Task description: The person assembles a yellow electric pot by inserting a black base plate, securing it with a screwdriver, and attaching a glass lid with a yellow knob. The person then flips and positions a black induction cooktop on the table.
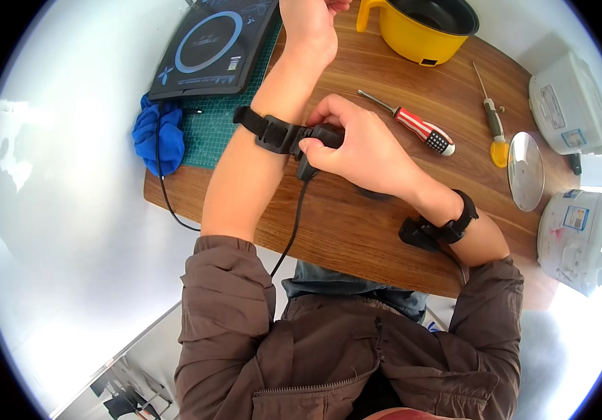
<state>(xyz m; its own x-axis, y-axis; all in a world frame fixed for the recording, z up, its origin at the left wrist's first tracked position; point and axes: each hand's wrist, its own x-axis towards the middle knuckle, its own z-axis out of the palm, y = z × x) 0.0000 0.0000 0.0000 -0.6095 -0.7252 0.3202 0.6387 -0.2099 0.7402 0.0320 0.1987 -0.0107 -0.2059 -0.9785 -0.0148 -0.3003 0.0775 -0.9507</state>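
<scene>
While the right hand (357, 143) pinched the black strap unit (283, 134) on the left forearm, mid-adjustment by my read, the left hand (309, 24) was raised, grip unclear. Next needs steady cinching. Screwdriver (413, 126) and yellow pot (423, 28) lay beyond.

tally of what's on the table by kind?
Screwdrivers: 2, red-and-white handle, yellow handle
White cookers: 2
Yellow pot: 1
Induction hob: 1
Round metal lid: 1
Blue cloth: 1
Total: 8
</scene>
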